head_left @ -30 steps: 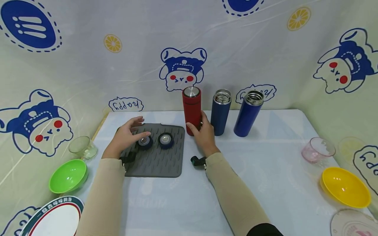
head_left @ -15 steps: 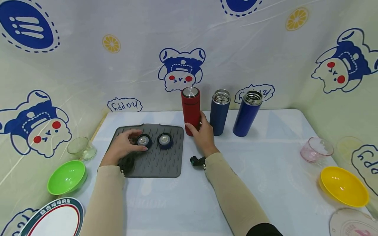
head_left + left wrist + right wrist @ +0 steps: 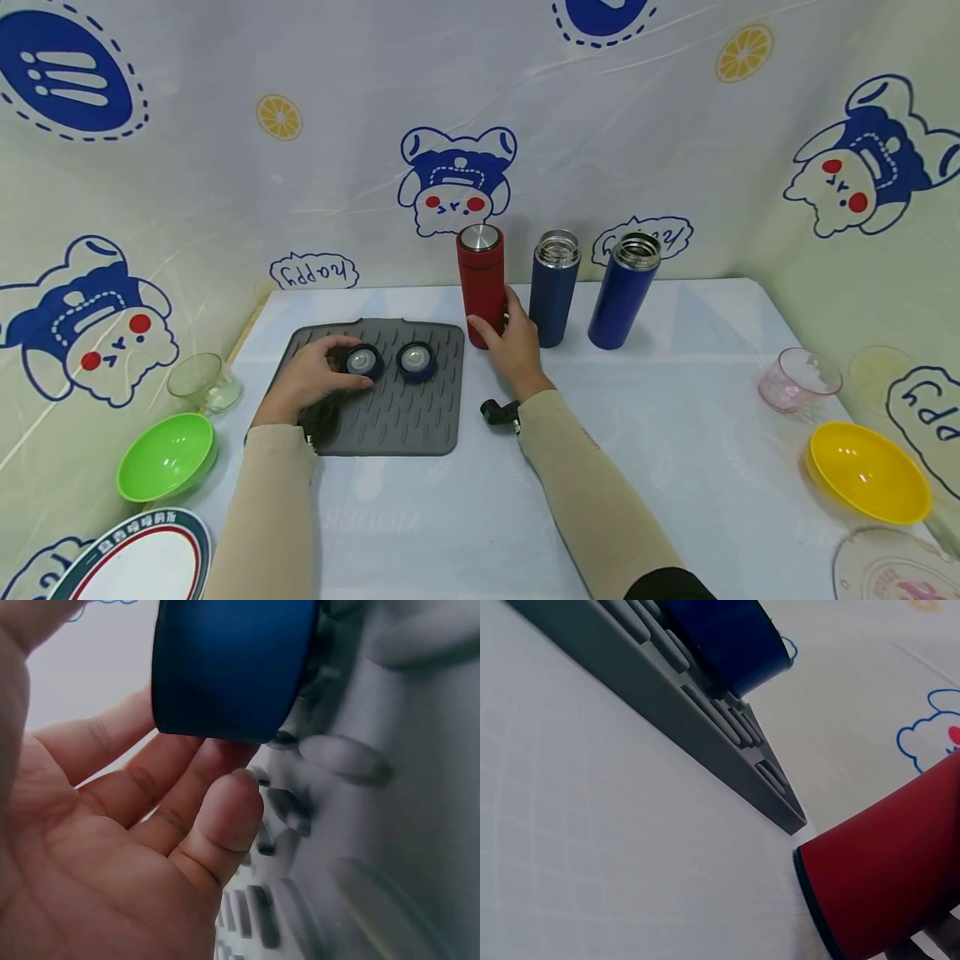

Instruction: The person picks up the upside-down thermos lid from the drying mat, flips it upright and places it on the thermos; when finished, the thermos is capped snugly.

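Observation:
Two round dark-blue bottle lids with silver centres sit on the grey ridged mat [image 3: 397, 417]. My left hand [image 3: 307, 383] curls round the left lid [image 3: 361, 361], its fingers behind and its thumb on the near side. In the left wrist view several fingertips meet the blue wall of that lid [image 3: 225, 667]; the thumb's tip is outside that view. The right lid [image 3: 416, 360] stands apart from the hand. My right hand [image 3: 517, 346] grips the lower part of an upright red thermos [image 3: 482, 283], which has its lid on. Its base shows in the right wrist view.
Two lidless blue thermoses stand right of the red one: a dark one [image 3: 555, 292] and a brighter one [image 3: 625, 292]. Along the left edge are a clear glass [image 3: 206, 383], green bowl [image 3: 167, 458] and plate [image 3: 150, 562]. A pink glass [image 3: 798, 381] and yellow bowl [image 3: 870, 475] stand right.
My left hand has come down from above the mat to close round the left lid, then stayed there. My right hand and the red thermos have held still. The head view has shifted slightly.

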